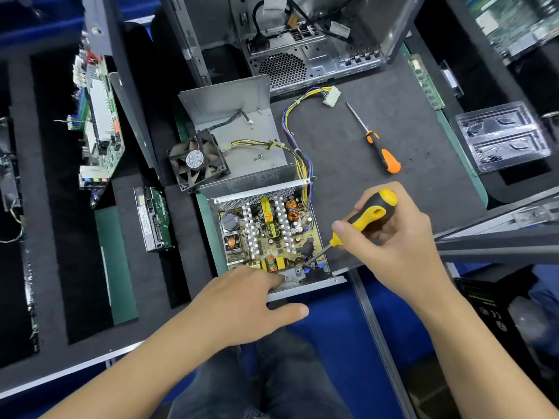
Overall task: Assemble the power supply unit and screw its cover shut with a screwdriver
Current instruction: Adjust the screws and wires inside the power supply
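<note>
Hands first: your right hand (390, 240) grips the yellow screwdriver (367, 217), tip inside the open power supply (269, 237) on the counter (348, 146); your left hand (242, 300) rests open on its rim. Rigid steel, probably weighty, fragile board: hold the walls.

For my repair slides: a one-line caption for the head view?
Right hand drives a yellow screwdriver into the open PSU; left hand steadies its edge.

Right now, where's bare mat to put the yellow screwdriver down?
Bare dark mat lies between the coloured wire bundle and the orange-handled screwdriver, and more right of it. Crowded: around the open power supply and fan.
</note>
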The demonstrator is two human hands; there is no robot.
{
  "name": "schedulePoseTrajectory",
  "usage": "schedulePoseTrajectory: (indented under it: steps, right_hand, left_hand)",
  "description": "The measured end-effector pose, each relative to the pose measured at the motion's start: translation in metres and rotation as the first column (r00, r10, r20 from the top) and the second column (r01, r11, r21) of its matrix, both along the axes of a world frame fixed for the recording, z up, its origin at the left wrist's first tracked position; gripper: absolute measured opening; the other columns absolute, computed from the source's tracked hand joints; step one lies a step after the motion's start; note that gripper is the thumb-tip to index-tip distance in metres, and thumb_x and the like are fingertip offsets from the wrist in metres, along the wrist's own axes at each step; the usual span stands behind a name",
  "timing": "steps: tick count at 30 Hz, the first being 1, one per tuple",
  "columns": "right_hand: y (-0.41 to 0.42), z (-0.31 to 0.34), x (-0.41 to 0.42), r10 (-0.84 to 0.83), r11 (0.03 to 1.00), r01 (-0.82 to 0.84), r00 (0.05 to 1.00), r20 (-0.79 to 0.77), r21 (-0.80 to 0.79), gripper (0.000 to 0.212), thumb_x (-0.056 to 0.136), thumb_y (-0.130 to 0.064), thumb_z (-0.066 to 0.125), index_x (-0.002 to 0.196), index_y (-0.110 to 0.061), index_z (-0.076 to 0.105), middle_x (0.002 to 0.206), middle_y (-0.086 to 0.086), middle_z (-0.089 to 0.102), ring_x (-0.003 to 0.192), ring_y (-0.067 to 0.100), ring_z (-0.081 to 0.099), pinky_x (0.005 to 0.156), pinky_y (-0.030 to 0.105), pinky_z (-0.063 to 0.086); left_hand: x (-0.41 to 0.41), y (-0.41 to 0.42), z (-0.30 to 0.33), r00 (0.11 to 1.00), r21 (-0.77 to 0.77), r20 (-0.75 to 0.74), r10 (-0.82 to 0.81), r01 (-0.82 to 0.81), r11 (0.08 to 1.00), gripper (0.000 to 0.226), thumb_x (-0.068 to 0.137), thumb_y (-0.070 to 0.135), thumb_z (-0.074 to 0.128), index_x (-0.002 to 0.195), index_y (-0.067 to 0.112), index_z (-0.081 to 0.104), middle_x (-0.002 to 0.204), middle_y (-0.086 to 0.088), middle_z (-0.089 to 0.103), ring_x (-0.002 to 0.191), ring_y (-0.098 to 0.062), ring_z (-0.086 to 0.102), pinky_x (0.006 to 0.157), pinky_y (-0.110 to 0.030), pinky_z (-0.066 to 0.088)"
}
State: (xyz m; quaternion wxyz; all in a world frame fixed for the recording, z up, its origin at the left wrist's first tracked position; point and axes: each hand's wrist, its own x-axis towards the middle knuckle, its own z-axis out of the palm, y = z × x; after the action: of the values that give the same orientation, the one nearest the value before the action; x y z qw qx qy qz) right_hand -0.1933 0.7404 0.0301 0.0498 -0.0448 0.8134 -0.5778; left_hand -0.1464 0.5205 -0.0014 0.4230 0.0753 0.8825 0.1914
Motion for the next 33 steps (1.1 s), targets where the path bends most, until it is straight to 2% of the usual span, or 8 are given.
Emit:
schedulePoseTrajectory:
  steps: [3, 8, 12, 17, 24, 33]
  right_hand:
    - [0.000, -0.003, 0.000, 0.022, 0.999, -0.021, 0.999, -0.032, 0.036, 0.029, 0.080, -0.027, 0.078, 0.090, -0.028, 0.051, 0.075, 0.000, 0.065, 0.067, 0.022, 0.066, 0.063, 0.027, 0.057]
    - [-0.002, -0.007, 0.001, 0.076, 0.995, -0.072, 0.995, -0.059, 0.068, 0.028, 0.080, -0.035, 0.075, 0.092, -0.025, 0.052, 0.076, -0.003, 0.066, 0.070, 0.019, 0.067, 0.064, 0.019, 0.054]
    - [-0.002, -0.011, 0.002, 0.113, 0.989, -0.104, 0.990, -0.085, 0.102, 0.029, 0.081, -0.035, 0.075, 0.093, -0.022, 0.052, 0.077, -0.004, 0.066, 0.071, 0.018, 0.067, 0.064, 0.021, 0.056]
    - [-0.002, -0.014, 0.003, 0.139, 0.983, -0.125, 0.986, -0.091, 0.137, 0.027, 0.082, -0.038, 0.073, 0.094, -0.027, 0.051, 0.079, -0.004, 0.068, 0.072, 0.018, 0.068, 0.063, 0.030, 0.056]
    - [-0.004, -0.016, 0.005, 0.176, 0.973, -0.163, 0.982, -0.069, 0.162, 0.028, 0.083, -0.038, 0.072, 0.095, -0.025, 0.051, 0.080, -0.006, 0.069, 0.072, 0.017, 0.068, 0.063, 0.030, 0.055]
    - [-0.007, -0.020, 0.008, 0.173, 0.974, -0.159, 0.982, -0.079, 0.161, 0.028, 0.082, -0.031, 0.075, 0.095, -0.022, 0.052, 0.081, -0.008, 0.068, 0.073, 0.015, 0.068, 0.063, 0.028, 0.056]
  left_hand:
    - [-0.005, 0.005, 0.003, 0.994, -0.070, -0.027, -0.109, 0.107, 0.992, 0.076, 0.077, 0.089, 0.038, 0.127, 0.035, 0.060, 0.091, 0.012, 0.061, 0.084, -0.013, 0.054, 0.070, -0.032, 0.048]
    - [-0.016, 0.012, 0.006, 0.986, -0.079, -0.012, -0.169, 0.167, 0.983, 0.077, 0.080, 0.085, 0.043, 0.134, 0.031, 0.056, 0.084, 0.013, 0.052, 0.084, -0.016, 0.051, 0.073, -0.032, 0.046]
    - [-0.018, 0.014, 0.005, 0.982, -0.082, -0.020, -0.188, 0.186, 0.979, 0.073, 0.082, 0.083, 0.043, 0.133, 0.032, 0.055, 0.080, 0.012, 0.047, 0.077, -0.014, 0.047, 0.066, -0.032, 0.040]
    - [-0.017, 0.013, 0.004, 0.976, -0.086, -0.013, -0.218, 0.216, 0.973, 0.068, 0.085, 0.081, 0.043, 0.132, 0.034, 0.054, 0.090, 0.006, 0.054, 0.083, -0.018, 0.051, 0.066, -0.032, 0.039]
    - [-0.017, 0.014, 0.001, 0.959, -0.111, -0.034, -0.281, 0.276, 0.955, 0.071, 0.087, 0.080, 0.040, 0.141, 0.034, 0.045, 0.110, -0.002, 0.060, 0.099, -0.024, 0.058, 0.072, -0.034, 0.042]
    - [-0.017, 0.014, 0.001, 0.959, -0.110, -0.061, -0.276, 0.268, 0.957, 0.073, 0.087, 0.080, 0.040, 0.142, 0.034, 0.045, 0.107, -0.001, 0.061, 0.098, -0.023, 0.057, 0.072, -0.034, 0.044]
